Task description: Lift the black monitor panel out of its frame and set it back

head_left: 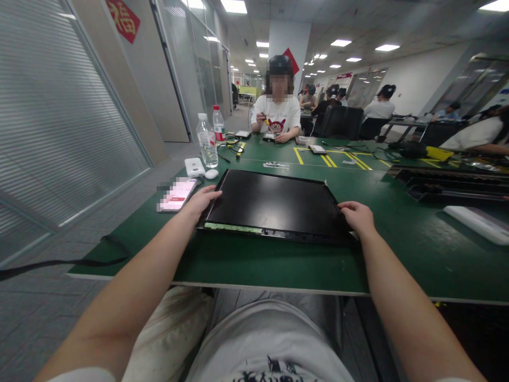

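Observation:
A flat black display panel [274,204] lies on the green table [397,265] in front of me, with a thin green circuit strip along its near edge. My left hand [200,202] rests on the panel's left edge, fingers curled around it. My right hand [357,216] grips the panel's right near corner, fingers bent over the edge.
A phone [177,194] lies left of the panel, with a white box [194,166], a white mouse [211,173] and two water bottles [207,140] behind it. A person [277,114] sits opposite, working with a tool. Black trays [457,185] and a white object [477,223] lie to the right.

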Demonstrator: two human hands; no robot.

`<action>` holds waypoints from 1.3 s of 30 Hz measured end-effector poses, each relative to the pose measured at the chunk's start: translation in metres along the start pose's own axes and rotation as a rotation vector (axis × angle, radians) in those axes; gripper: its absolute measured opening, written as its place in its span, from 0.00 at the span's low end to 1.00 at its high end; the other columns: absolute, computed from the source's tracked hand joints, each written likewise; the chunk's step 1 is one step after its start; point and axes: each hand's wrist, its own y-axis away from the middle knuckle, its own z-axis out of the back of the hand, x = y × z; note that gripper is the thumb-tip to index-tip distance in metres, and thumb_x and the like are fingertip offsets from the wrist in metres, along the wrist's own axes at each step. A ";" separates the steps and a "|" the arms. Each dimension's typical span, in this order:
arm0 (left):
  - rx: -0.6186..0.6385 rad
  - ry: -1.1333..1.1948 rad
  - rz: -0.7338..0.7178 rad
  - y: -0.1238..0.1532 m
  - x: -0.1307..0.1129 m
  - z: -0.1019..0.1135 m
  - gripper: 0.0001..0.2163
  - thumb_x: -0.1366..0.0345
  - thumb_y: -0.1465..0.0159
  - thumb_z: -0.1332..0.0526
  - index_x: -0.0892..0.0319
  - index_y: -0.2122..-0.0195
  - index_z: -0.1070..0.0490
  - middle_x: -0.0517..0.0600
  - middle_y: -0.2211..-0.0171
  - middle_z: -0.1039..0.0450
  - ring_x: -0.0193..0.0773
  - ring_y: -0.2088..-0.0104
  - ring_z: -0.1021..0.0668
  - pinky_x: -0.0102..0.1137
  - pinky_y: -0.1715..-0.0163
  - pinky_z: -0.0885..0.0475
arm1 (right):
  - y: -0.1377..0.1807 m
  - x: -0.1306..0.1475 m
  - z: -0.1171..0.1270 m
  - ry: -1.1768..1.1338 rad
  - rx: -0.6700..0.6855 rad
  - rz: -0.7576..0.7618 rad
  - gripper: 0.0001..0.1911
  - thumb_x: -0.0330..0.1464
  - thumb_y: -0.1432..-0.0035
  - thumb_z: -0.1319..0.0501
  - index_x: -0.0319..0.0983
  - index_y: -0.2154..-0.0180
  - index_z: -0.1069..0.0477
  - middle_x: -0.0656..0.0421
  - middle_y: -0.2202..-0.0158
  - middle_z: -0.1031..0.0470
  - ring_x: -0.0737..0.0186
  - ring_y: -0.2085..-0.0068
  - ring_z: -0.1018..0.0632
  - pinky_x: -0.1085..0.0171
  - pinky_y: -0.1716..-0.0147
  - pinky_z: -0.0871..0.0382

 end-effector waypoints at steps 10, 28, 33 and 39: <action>0.217 0.094 0.018 -0.007 0.006 0.008 0.45 0.78 0.50 0.22 0.57 0.30 0.32 0.53 0.65 0.14 0.44 0.75 0.15 0.35 0.72 0.17 | -0.002 -0.004 -0.001 -0.011 0.006 0.010 0.13 0.32 0.55 0.39 0.42 0.69 0.17 0.58 0.71 0.20 0.56 0.66 0.23 0.58 0.62 0.30; 0.202 0.079 0.026 0.001 0.002 0.004 0.36 0.81 0.49 0.25 0.61 0.37 0.24 0.54 0.70 0.15 0.43 0.78 0.16 0.31 0.76 0.18 | 0.000 -0.001 -0.002 -0.002 -0.007 0.017 0.13 0.33 0.56 0.40 0.42 0.70 0.17 0.57 0.72 0.21 0.56 0.67 0.23 0.59 0.63 0.29; 0.200 0.057 0.019 0.004 0.002 0.004 0.31 0.81 0.49 0.26 0.61 0.42 0.21 0.52 0.71 0.15 0.41 0.79 0.17 0.30 0.77 0.19 | 0.002 0.002 0.000 0.008 -0.008 0.011 0.13 0.33 0.56 0.40 0.42 0.69 0.17 0.57 0.72 0.21 0.55 0.67 0.23 0.59 0.62 0.29; 0.170 0.021 -0.017 0.008 0.000 0.003 0.28 0.81 0.50 0.26 0.62 0.46 0.20 0.51 0.71 0.15 0.41 0.77 0.16 0.30 0.72 0.17 | 0.003 0.004 0.001 0.018 -0.003 0.014 0.13 0.32 0.54 0.39 0.42 0.69 0.16 0.56 0.69 0.20 0.55 0.64 0.22 0.58 0.59 0.29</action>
